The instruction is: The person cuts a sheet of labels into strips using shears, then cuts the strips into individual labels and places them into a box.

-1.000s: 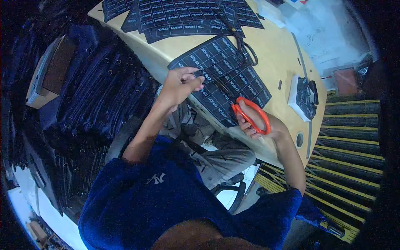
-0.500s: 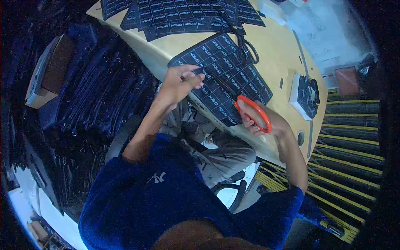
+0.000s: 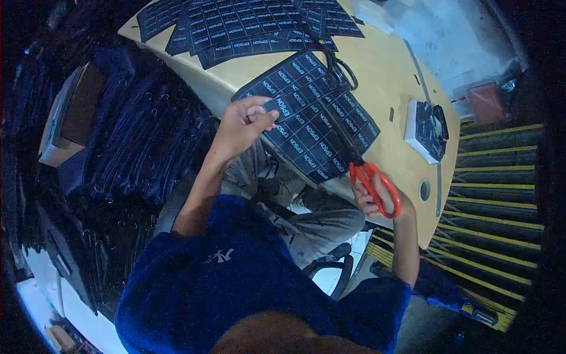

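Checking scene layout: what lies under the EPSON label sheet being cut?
The label sheet rests on the wooden table, its near edge overhanging above the person's lap. The left hand pinches it; black scissors lie on its far corner. Anything beneath is hidden.

label sheet [image 3: 306, 118] on table [image 3: 389, 76], scissors [image 3: 372, 184] at its right

Two hands at work on one wooden table [image 3: 389, 71]: the left hand [image 3: 240, 123] pinches one sheet of black labels [image 3: 309, 121], the right hand [image 3: 377, 197] grips one pair of orange-handled scissors [image 3: 374, 183]. A second, black-handled pair of scissors [image 3: 339, 68] lies above the sheet. Several more label sheets [image 3: 236, 26] overlap at the far edge, too many to count, and one white box [image 3: 425, 130] sits to the right
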The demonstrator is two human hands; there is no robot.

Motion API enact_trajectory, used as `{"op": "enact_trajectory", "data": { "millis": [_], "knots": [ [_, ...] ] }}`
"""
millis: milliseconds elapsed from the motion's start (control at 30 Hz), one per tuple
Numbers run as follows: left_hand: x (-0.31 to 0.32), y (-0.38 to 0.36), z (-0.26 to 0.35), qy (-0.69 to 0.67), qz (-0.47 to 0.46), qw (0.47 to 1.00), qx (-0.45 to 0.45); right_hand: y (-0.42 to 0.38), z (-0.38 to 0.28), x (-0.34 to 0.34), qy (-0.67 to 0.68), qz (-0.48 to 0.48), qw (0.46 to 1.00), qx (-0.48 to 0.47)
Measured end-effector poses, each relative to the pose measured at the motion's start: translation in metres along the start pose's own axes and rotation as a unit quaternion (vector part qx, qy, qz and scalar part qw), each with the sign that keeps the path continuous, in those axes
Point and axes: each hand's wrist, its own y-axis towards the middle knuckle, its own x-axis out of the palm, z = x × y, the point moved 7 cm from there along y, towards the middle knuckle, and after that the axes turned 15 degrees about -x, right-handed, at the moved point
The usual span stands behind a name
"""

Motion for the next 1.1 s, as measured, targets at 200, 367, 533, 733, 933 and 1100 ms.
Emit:
{"op": "enact_trajectory", "data": {
  "millis": [200, 367, 533, 733, 933, 1100],
  "knots": [
    [0.049, 0.001, 0.021, 0.061, -0.038, 0.997, 0.012, -0.064, 0.053, 0.001, 0.173, 0.116, 0.962, -0.176],
    [0.158, 0.028, 0.041, 0.185, -0.165, 0.966, 0.074, -0.123, 0.086, 0.026, 0.261, 0.226, 0.855, -0.388],
    [0.258, 0.095, 0.029, 0.180, -0.242, 0.947, 0.113, -0.163, 0.141, 0.043, 0.406, 0.302, 0.706, -0.496],
    [0.325, 0.144, 0.021, 0.199, -0.251, 0.946, 0.057, -0.183, 0.178, 0.053, 0.391, 0.356, 0.698, -0.483],
    [0.361, 0.160, 0.031, 0.307, -0.220, 0.918, 0.122, -0.183, 0.197, 0.050, 0.482, 0.373, 0.633, -0.477],
    [0.376, 0.177, 0.037, 0.410, -0.153, 0.865, 0.245, -0.178, 0.197, 0.046, 0.483, 0.341, 0.649, -0.479]
  ]
}}
